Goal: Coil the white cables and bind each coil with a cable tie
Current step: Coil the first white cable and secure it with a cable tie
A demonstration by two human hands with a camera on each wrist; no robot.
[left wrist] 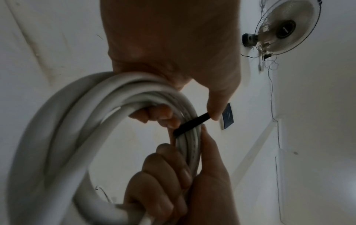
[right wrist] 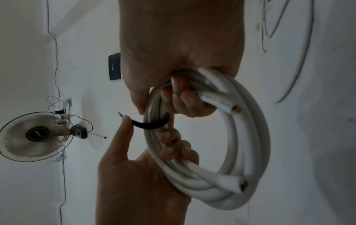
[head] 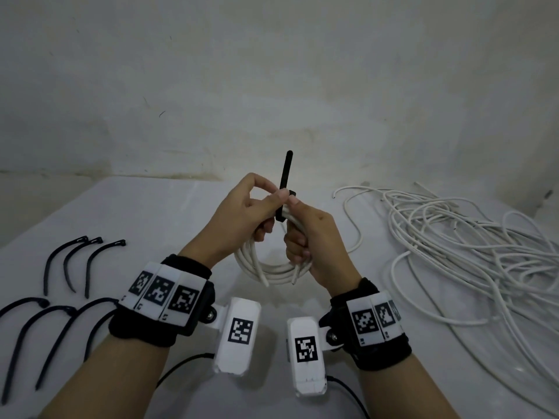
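Note:
Both hands hold a white cable coil (head: 272, 270) in the air above the middle of the table (head: 181, 231). A black cable tie (head: 286, 173) wraps the top of the coil, and its tail points straight up. My left hand (head: 257, 204) pinches the tie between thumb and forefinger just below the tail, with its other fingers hooked through the coil (left wrist: 77, 114). My right hand (head: 308, 234) grips the coil bundle (right wrist: 240, 137), its thumb against the tie's head. The tie band (left wrist: 192, 123) (right wrist: 150, 124) lies across the strands between the two hands. Both cut cable ends hang at the coil's near side.
A big loose tangle of white cables (head: 453, 237) covers the table's right side. Several spare black cable ties (head: 69, 261) lie in two rows at the left. The wall rises just behind the table's far edge. A wall fan (left wrist: 285, 30) shows in the wrist views.

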